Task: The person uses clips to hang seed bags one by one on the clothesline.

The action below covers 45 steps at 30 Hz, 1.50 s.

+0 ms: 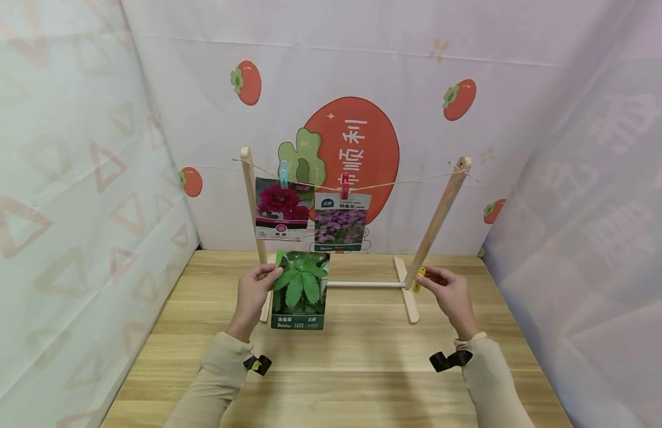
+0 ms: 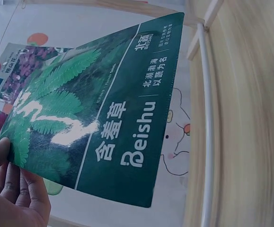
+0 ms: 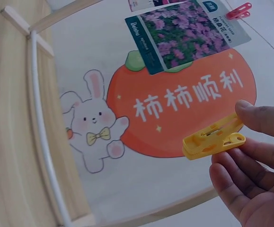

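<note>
My left hand [image 1: 254,292] pinches a green seed packet [image 1: 300,291] by its left edge, between thumb and fingers. Fern-like leaves and the word Beishu show on the packet's front in the left wrist view. At the right, my right hand [image 1: 450,295] holds a yellow clothespin [image 3: 213,140] between thumb and fingers, beside the stand's right post. A string [image 1: 400,182] runs between two wooden posts. From it hang a dark pink flower packet [image 1: 281,208] under a blue clothespin [image 1: 283,174] and a purple flower packet [image 1: 340,223] under a red clothespin [image 1: 345,186].
The stand's right post [image 1: 437,220] leans outward from a wooden foot [image 1: 407,297]. A white rod [image 1: 365,284] joins the feet low down. Behind stands a cloth backdrop [image 1: 202,107] with printed persimmons, and cloth walls close both sides of the wooden table [image 1: 358,392].
</note>
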Each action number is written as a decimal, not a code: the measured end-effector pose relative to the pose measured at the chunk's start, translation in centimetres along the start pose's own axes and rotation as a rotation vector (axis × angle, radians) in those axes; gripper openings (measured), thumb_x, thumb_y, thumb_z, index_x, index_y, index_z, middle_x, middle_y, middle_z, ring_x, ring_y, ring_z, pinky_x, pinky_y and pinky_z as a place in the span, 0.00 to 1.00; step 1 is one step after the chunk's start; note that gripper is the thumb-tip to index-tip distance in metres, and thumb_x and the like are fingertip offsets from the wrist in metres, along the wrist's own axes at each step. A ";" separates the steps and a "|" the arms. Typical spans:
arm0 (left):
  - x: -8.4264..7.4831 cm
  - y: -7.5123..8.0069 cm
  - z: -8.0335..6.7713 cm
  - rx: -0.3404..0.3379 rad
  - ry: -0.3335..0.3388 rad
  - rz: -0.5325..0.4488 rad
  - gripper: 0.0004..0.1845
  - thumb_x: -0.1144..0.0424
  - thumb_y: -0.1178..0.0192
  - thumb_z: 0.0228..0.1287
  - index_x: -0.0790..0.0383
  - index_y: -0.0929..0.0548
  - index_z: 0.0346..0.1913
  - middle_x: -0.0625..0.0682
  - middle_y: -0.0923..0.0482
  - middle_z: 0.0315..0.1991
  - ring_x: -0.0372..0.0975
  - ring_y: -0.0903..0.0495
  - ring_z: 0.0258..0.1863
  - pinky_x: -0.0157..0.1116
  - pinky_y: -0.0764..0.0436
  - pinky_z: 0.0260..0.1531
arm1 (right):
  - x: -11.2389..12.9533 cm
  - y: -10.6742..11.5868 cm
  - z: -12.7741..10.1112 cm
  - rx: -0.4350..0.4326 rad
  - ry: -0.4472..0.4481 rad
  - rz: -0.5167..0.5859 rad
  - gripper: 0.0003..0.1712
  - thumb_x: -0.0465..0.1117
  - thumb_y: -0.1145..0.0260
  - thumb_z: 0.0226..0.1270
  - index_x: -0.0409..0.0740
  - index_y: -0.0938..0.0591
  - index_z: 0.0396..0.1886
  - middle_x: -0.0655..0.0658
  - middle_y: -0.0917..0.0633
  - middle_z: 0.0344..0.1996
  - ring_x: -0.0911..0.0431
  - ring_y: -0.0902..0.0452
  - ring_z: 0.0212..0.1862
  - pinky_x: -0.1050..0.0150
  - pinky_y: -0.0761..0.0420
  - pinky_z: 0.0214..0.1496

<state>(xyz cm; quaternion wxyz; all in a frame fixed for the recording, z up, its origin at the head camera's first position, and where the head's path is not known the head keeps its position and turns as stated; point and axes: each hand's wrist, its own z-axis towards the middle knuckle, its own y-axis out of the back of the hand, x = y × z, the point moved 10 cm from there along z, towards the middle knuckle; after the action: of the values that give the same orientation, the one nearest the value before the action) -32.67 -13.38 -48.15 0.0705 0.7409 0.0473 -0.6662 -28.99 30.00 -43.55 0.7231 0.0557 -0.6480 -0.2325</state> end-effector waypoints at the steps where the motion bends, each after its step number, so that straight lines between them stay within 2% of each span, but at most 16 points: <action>1: -0.1 0.0 0.1 -0.004 0.001 -0.005 0.14 0.62 0.35 0.64 0.67 0.18 0.48 0.40 0.17 0.32 0.29 0.19 0.32 0.28 0.20 0.35 | 0.4 0.0 0.1 0.001 0.010 0.011 0.22 0.39 0.27 0.59 0.31 0.17 0.51 0.53 0.13 0.35 0.72 0.21 0.33 0.77 0.21 0.37; 6: -1.1 -0.5 0.1 -0.005 -0.013 -0.068 0.13 0.64 0.36 0.65 0.70 0.19 0.47 0.39 0.18 0.30 0.29 0.19 0.31 0.27 0.21 0.34 | 2.0 0.5 0.5 0.001 0.063 0.071 0.22 0.35 0.28 0.60 0.27 0.18 0.51 0.62 0.15 0.31 0.73 0.22 0.32 0.78 0.21 0.37; 8: -1.6 -0.9 0.1 -0.003 -0.023 -0.102 0.12 0.66 0.36 0.64 0.71 0.20 0.46 0.39 0.17 0.30 0.28 0.19 0.31 0.26 0.20 0.33 | 2.5 0.8 0.7 0.001 0.086 0.076 0.21 0.34 0.28 0.60 0.26 0.19 0.51 0.70 0.18 0.28 0.73 0.22 0.32 0.78 0.21 0.36; 17: -3.3 -2.3 0.5 0.006 -0.082 -0.111 0.13 0.65 0.35 0.63 0.71 0.18 0.46 0.40 0.17 0.32 0.30 0.19 0.32 0.28 0.19 0.35 | 4.5 1.4 1.5 -0.011 0.152 0.035 0.19 0.34 0.29 0.61 0.27 0.18 0.49 0.71 0.19 0.29 0.73 0.22 0.33 0.78 0.22 0.36; 24: -4.6 -3.3 0.7 0.023 -0.123 -0.113 0.13 0.63 0.34 0.63 0.69 0.17 0.46 0.41 0.16 0.33 0.30 0.19 0.33 0.28 0.20 0.35 | 7.3 1.7 2.2 0.002 0.243 0.057 0.18 0.32 0.30 0.60 0.26 0.18 0.49 0.69 0.18 0.30 0.73 0.21 0.33 0.79 0.22 0.36; 30: -5.7 -4.4 0.8 0.027 -0.166 -0.160 0.12 0.66 0.34 0.63 0.71 0.17 0.45 0.41 0.17 0.32 0.30 0.19 0.32 0.27 0.19 0.34 | 9.9 2.2 3.0 0.030 0.307 0.028 0.19 0.34 0.29 0.61 0.29 0.18 0.50 0.67 0.18 0.31 0.72 0.21 0.35 0.80 0.21 0.37; 38: -7.4 -7.0 1.1 0.047 -0.200 -0.154 0.11 0.64 0.34 0.63 0.67 0.16 0.45 0.43 0.17 0.33 0.30 0.19 0.33 0.28 0.19 0.35 | 12.8 3.7 4.4 0.009 0.406 -0.018 0.19 0.34 0.30 0.62 0.29 0.18 0.51 0.68 0.17 0.32 0.72 0.21 0.35 0.81 0.22 0.38; 45: -8.4 -8.8 1.6 0.052 -0.217 -0.200 0.11 0.65 0.33 0.62 0.68 0.16 0.45 0.44 0.17 0.33 0.30 0.19 0.32 0.27 0.19 0.34 | 15.1 3.2 5.4 0.019 0.460 -0.058 0.17 0.34 0.30 0.62 0.31 0.16 0.50 0.69 0.18 0.34 0.74 0.21 0.36 0.82 0.22 0.39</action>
<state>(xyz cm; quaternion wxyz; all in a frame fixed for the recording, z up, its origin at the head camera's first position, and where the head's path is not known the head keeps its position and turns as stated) -36.54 -4.80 -40.34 -0.0107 0.6578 0.0957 -0.7470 -32.56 27.81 -27.71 0.8441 0.1329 -0.4667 -0.2282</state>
